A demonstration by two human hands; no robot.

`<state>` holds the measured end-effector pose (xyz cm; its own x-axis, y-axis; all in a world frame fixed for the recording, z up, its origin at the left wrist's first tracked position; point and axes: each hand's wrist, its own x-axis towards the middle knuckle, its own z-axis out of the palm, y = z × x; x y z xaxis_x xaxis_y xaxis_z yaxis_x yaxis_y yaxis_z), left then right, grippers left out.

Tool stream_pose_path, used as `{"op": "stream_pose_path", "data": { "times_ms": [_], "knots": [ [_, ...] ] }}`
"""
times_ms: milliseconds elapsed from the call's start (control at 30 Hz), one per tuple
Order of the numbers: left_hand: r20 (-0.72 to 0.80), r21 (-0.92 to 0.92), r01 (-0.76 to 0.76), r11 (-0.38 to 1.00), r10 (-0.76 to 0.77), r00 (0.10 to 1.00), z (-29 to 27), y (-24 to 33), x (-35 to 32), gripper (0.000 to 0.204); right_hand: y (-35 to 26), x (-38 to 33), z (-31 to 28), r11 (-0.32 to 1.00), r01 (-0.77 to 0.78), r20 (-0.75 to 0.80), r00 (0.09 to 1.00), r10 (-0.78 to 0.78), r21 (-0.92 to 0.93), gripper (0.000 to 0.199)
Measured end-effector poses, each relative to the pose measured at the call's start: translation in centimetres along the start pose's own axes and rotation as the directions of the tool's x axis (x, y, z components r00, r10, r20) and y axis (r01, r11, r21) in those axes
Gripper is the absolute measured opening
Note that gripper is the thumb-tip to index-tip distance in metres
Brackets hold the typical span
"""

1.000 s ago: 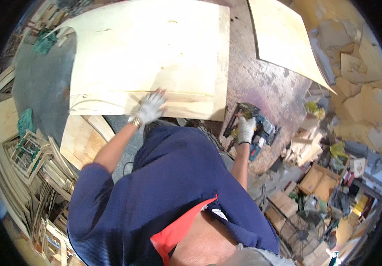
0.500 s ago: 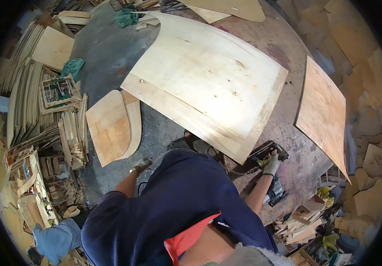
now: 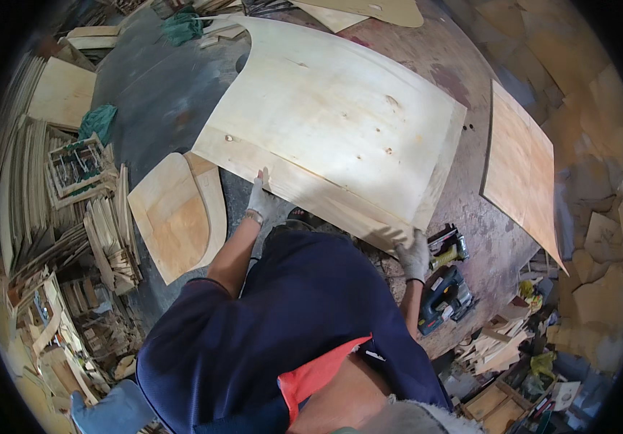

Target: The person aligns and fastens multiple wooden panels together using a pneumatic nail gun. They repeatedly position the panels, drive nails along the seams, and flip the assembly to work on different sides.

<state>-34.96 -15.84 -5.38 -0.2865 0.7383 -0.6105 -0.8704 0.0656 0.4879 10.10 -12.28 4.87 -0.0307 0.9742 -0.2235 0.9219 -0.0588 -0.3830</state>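
Note:
A large pale plywood sheet (image 3: 326, 108) with a curved cut at its far left lies before me on the work table. At its near edge, left of the middle, is my gloved left hand (image 3: 259, 200), fingers stretched onto the edge. My gloved right hand (image 3: 412, 258) is at the sheet's near right corner, fingers apart and throwing a spread shadow on the wood. How firmly either hand touches the sheet I cannot tell. Just right of the right hand lies a black nail gun (image 3: 447, 244) with a yellowish handle. Nearer to me sits a blue-green jigsaw (image 3: 445, 300).
Rounded plywood pieces (image 3: 170, 217) lie to the left, and a reddish panel (image 3: 521, 163) overhangs the table's right side. Stacked sheets (image 3: 26, 188) and a small wooden crate (image 3: 78, 170) stand farther left. Scrap wood (image 3: 503, 340) is heaped at lower right.
My right hand has let go of the nail gun and moved left to the sheet's corner. My left hand has come up from beside my body to the sheet's near edge.

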Motion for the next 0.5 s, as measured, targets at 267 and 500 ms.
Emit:
{"op": "stream_pose_path", "data": {
  "times_ms": [267, 500],
  "knots": [
    [-0.127, -0.142, 0.204, 0.969, -0.222, 0.967, 4.8, 3.0, -1.9, 0.063, -6.3, -2.1, 4.4, 0.929, 0.024, 0.08, 0.997, 0.006, -0.37, 0.097],
    [-0.109, 0.118, -0.168, 0.979, 0.181, 0.977, 10.1, 8.2, -8.6, 0.047, -8.0, -3.7, -4.4, 0.912, 0.228, -0.047, 0.965, -0.259, -0.341, 0.076]
  ]
}}
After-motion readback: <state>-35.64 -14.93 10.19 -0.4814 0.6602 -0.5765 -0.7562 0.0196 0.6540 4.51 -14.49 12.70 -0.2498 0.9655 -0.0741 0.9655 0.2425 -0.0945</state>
